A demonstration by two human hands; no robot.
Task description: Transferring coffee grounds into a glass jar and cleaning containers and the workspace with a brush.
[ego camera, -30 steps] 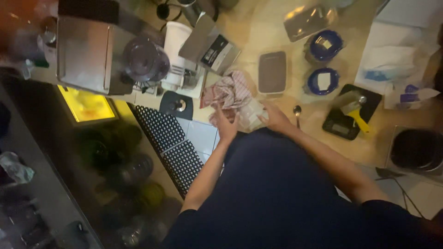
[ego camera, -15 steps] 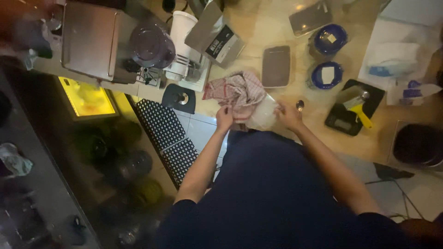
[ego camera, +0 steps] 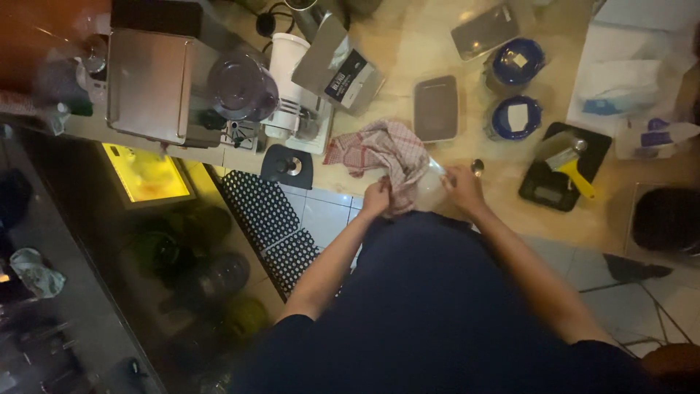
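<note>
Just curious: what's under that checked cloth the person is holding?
A pale rounded object shows at the cloth edge between the left hand and right hand. What it is can't be told; the cloth covers part of it.

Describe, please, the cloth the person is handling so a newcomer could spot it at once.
On the beige counter, look below the grey rectangular tray. The checked cloth lies bunched there, gripped by the left hand. It is the only red-and-white fabric.
</note>
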